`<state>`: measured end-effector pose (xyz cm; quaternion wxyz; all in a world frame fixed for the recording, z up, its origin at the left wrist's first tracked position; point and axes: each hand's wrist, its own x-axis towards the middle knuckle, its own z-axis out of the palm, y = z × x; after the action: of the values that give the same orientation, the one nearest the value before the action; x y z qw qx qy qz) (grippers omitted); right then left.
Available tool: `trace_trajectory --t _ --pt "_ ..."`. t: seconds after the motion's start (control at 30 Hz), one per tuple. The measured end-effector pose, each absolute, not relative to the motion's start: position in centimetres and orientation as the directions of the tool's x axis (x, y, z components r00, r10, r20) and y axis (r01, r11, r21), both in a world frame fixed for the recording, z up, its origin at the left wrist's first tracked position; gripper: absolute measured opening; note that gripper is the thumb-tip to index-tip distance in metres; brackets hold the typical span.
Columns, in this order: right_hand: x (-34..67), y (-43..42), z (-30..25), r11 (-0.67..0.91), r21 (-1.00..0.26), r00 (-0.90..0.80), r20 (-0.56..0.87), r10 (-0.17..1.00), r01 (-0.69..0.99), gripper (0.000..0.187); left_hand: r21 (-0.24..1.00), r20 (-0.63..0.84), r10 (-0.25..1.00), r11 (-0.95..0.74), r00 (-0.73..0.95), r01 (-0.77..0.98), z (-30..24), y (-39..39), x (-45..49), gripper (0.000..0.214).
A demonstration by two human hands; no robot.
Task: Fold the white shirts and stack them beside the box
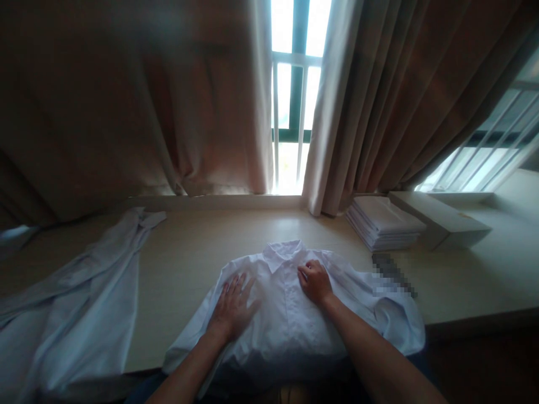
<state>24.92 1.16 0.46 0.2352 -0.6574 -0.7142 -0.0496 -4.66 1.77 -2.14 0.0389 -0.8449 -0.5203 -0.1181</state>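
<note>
A white collared shirt (290,320) lies face up on the pale table (189,252), collar pointing to the window and its hem hanging over the near edge. My left hand (233,306) rests flat on the shirt's left chest, fingers spread. My right hand (315,280) sits on the right chest just below the collar, fingers curled and pinching the fabric near the button placket.
More white garments (80,303) lie crumpled at the table's left. A stack of folded white shirts (384,221) and a long white box (438,219) stand at the back right. Brown curtains (391,95) hang before the barred window (292,95). A blurred patch (393,275) lies right of the shirt.
</note>
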Motion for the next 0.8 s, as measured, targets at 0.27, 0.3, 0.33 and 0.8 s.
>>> trace_trajectory --t 0.27,0.3,0.33,0.8 --pt "24.92 1.12 0.5 0.122 -0.253 -0.018 0.376 0.926 0.96 0.013 0.062 0.306 0.852 -0.464 0.426 0.884 -1.73 1.44 -4.65 0.058" --pt "24.88 1.07 0.54 0.12 -0.257 -0.016 0.374 0.927 0.959 0.013 0.065 0.314 0.849 -0.466 0.426 0.882 -1.66 1.39 -4.66 0.055" --pt "24.83 1.01 0.58 0.119 -0.259 -0.015 0.373 0.928 0.959 0.013 0.07 0.321 0.846 -0.469 0.425 0.88 -1.59 1.36 -4.67 0.053" --pt "24.75 0.86 1.05 0.132 -0.222 -0.047 0.351 0.935 0.966 0.017 0.112 0.342 0.852 -0.457 0.397 0.883 -1.5 1.5 -4.59 0.055"
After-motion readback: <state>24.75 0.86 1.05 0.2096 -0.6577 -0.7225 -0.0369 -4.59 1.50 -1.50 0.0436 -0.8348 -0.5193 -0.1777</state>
